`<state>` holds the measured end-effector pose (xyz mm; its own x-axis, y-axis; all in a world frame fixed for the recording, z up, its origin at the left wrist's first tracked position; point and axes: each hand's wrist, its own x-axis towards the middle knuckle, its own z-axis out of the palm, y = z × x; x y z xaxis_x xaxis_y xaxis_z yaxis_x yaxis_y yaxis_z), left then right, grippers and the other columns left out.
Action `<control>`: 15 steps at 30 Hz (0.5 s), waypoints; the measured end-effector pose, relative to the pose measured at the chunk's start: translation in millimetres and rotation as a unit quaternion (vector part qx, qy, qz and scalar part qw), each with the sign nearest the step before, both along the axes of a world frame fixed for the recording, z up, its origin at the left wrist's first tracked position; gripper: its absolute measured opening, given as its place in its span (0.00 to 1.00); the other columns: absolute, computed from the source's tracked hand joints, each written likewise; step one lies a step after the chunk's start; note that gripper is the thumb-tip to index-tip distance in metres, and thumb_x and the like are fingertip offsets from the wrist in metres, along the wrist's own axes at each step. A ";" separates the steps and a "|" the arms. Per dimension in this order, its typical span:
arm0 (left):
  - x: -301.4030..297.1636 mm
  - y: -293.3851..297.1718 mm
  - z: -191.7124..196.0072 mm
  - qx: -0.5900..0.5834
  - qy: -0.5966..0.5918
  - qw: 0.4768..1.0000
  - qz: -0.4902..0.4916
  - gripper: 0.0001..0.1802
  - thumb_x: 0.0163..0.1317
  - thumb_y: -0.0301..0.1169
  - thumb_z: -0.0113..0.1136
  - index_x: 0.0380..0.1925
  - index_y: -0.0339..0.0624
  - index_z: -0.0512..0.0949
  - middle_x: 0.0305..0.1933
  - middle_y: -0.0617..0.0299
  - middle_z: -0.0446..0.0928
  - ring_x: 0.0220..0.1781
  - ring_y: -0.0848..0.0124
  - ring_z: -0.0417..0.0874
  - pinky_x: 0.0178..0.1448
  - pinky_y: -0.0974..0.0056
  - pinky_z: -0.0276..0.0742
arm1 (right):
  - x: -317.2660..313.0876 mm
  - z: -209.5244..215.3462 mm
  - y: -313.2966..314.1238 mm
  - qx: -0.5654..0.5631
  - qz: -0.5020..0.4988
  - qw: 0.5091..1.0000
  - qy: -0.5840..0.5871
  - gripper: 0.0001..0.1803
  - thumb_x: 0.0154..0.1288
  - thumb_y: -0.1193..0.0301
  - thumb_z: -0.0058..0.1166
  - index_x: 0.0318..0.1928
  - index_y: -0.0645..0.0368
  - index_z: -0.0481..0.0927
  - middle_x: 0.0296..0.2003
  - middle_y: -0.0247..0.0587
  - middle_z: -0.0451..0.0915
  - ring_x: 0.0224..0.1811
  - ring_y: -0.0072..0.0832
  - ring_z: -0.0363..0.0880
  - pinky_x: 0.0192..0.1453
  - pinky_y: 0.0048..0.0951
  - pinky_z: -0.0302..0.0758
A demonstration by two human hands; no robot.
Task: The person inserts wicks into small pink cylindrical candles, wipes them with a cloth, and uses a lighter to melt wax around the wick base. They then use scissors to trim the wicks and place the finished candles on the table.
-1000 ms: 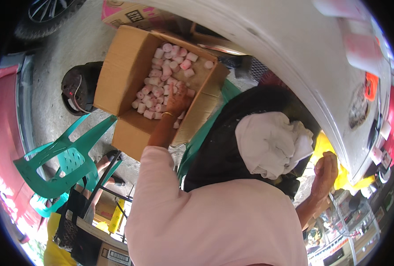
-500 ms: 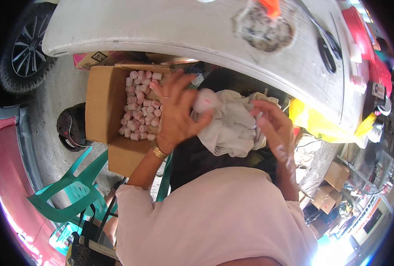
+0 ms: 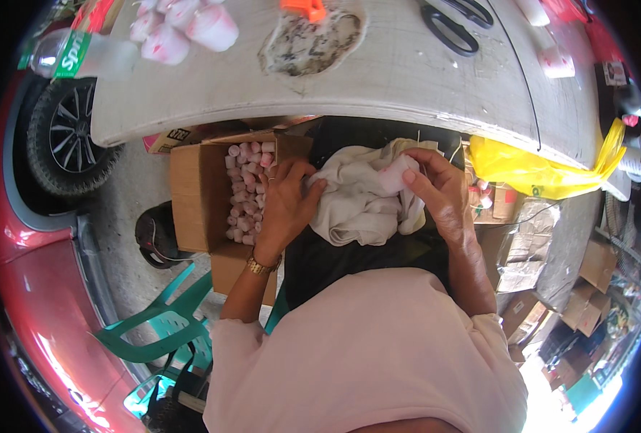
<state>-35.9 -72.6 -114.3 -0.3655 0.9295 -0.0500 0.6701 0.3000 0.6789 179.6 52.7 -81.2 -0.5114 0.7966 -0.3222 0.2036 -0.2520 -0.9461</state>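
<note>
My right hand (image 3: 439, 189) pinches a small white cylinder with pink marks (image 3: 398, 175), which looks like a candle, between thumb and fingers. It lies against a crumpled off-white cloth (image 3: 360, 213) spread over the dark fabric on my lap. At the cloth's left edge, my left hand (image 3: 289, 198) has its fingers bent, thumb and forefinger closed on the fabric. Beside that hand stands an open cardboard box (image 3: 196, 189) holding many similar pinkish-white cylinders (image 3: 245, 189).
Ahead is a white table (image 3: 378, 90) with black-handled scissors (image 3: 450, 29), a stained patch, an orange object (image 3: 304, 9), a plastic bottle (image 3: 82, 54) and several larger white-pink cylinders (image 3: 212, 27). A yellow plastic bag (image 3: 530, 173) hangs at right. A green chair (image 3: 154, 317) stands left, near a red car (image 3: 46, 289).
The view has shifted, showing more of the table's left. My left hand has come to the cloth's left edge. The white cylinder, earlier near my left hand, is now in my right.
</note>
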 end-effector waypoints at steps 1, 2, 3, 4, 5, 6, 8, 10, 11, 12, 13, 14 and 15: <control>-4.1 -3.2 1.2 -0.046 -0.011 0.999 -0.025 0.14 0.60 0.39 0.62 0.39 0.41 0.75 0.48 0.58 0.77 0.52 0.56 0.76 0.62 0.45 0.57 | 1.7 -0.3 0.9 0.000 0.003 1.000 0.011 0.19 0.63 0.70 0.60 0.51 0.68 0.77 0.38 0.38 0.80 0.38 0.17 0.74 0.44 0.20 0.73; -8.5 -6.5 2.6 -0.046 -0.086 0.995 0.003 0.14 0.61 0.39 0.61 0.39 0.41 0.76 0.47 0.57 0.77 0.52 0.57 0.77 0.59 0.50 0.62 | 3.1 -0.1 1.2 0.004 0.000 1.000 0.018 0.19 0.63 0.70 0.60 0.51 0.69 0.77 0.39 0.39 0.81 0.39 0.17 0.75 0.45 0.21 0.73; -13.4 -9.3 3.6 -0.068 -0.167 0.983 0.033 0.13 0.62 0.38 0.60 0.39 0.41 0.76 0.46 0.57 0.78 0.52 0.59 0.78 0.57 0.54 0.67 | 4.0 0.4 1.3 0.012 0.006 1.000 0.028 0.19 0.63 0.69 0.60 0.50 0.69 0.77 0.39 0.40 0.81 0.41 0.18 0.75 0.47 0.22 0.73; -17.5 -10.8 3.8 -0.049 -0.254 0.965 0.051 0.13 0.62 0.38 0.60 0.39 0.41 0.76 0.46 0.57 0.78 0.51 0.60 0.78 0.54 0.59 0.72 | 5.2 1.9 1.4 -0.008 0.003 0.999 0.033 0.20 0.63 0.68 0.60 0.51 0.68 0.76 0.41 0.40 0.80 0.43 0.19 0.75 0.49 0.23 0.72; -20.2 -11.6 3.1 -0.076 -0.156 0.984 0.031 0.15 0.63 0.39 0.59 0.43 0.41 0.75 0.48 0.57 0.77 0.54 0.60 0.76 0.57 0.58 0.69 | 6.1 3.7 1.5 -0.024 0.010 0.999 0.040 0.20 0.64 0.67 0.59 0.52 0.68 0.76 0.42 0.39 0.80 0.45 0.20 0.75 0.52 0.24 0.71; -21.8 -11.4 1.6 -0.059 -0.065 0.996 -0.003 0.17 0.63 0.40 0.57 0.47 0.41 0.73 0.51 0.56 0.76 0.57 0.60 0.74 0.61 0.58 0.66 | 6.5 5.5 1.5 -0.035 0.014 0.998 0.053 0.21 0.64 0.66 0.59 0.52 0.68 0.76 0.43 0.39 0.80 0.47 0.21 0.75 0.54 0.24 0.71; -20.9 -11.9 0.2 -0.020 0.117 0.991 -0.069 0.23 0.64 0.41 0.55 0.54 0.41 0.70 0.57 0.55 0.73 0.62 0.60 0.70 0.68 0.57 0.60 | 7.0 9.0 1.4 -0.047 -0.009 0.995 0.083 0.20 0.63 0.67 0.60 0.51 0.68 0.76 0.41 0.40 0.81 0.44 0.20 0.76 0.51 0.24 0.72; -15.2 -14.7 3.6 -0.017 0.249 0.959 -0.133 0.31 0.64 0.46 0.53 0.62 0.42 0.63 0.64 0.53 0.67 0.68 0.60 0.64 0.73 0.55 0.54 | 7.2 11.4 1.0 -0.049 -0.022 0.994 0.097 0.19 0.63 0.68 0.61 0.50 0.68 0.77 0.40 0.39 0.81 0.42 0.19 0.76 0.48 0.23 0.73; -10.8 -16.5 7.0 -0.032 0.290 0.942 -0.165 0.36 0.63 0.49 0.52 0.66 0.43 0.59 0.67 0.50 0.63 0.71 0.60 0.61 0.75 0.54 0.51 | 7.1 11.7 0.4 -0.047 -0.024 0.994 0.092 0.19 0.63 0.68 0.61 0.50 0.68 0.77 0.39 0.38 0.81 0.41 0.18 0.76 0.46 0.22 0.73; -6.2 -19.5 12.5 -0.044 0.330 0.922 -0.197 0.42 0.62 0.52 0.51 0.70 0.44 0.54 0.71 0.48 0.59 0.74 0.60 0.57 0.77 0.52 0.48 | 7.1 11.8 -0.5 -0.036 -0.025 0.994 0.098 0.19 0.63 0.68 0.61 0.50 0.68 0.77 0.38 0.37 0.81 0.39 0.18 0.76 0.45 0.22 0.73; 1.1 -19.2 15.9 -0.056 0.363 0.903 -0.223 0.41 0.62 0.52 0.52 0.70 0.44 0.54 0.70 0.49 0.60 0.73 0.60 0.58 0.76 0.52 0.49 | 6.1 11.2 -1.4 -0.027 -0.033 0.995 0.090 0.19 0.62 0.69 0.62 0.49 0.67 0.77 0.37 0.36 0.80 0.37 0.17 0.75 0.43 0.21 0.73; 5.0 -16.9 19.2 -0.072 0.404 0.882 -0.233 0.41 0.62 0.52 0.52 0.70 0.44 0.55 0.69 0.49 0.60 0.72 0.60 0.59 0.75 0.53 0.50 | 4.9 10.8 -3.7 -0.013 -0.037 0.995 0.093 0.19 0.61 0.69 0.63 0.49 0.66 0.77 0.35 0.35 0.80 0.35 0.16 0.74 0.41 0.20 0.73; 8.9 -13.4 22.0 -0.056 0.362 0.897 -0.246 0.40 0.62 0.52 0.52 0.69 0.44 0.55 0.69 0.49 0.61 0.71 0.60 0.59 0.75 0.53 0.51 | 3.5 11.1 -6.4 0.001 -0.039 0.995 0.094 0.19 0.60 0.70 0.64 0.48 0.66 0.77 0.34 0.34 0.79 0.33 0.16 0.74 0.39 0.19 0.72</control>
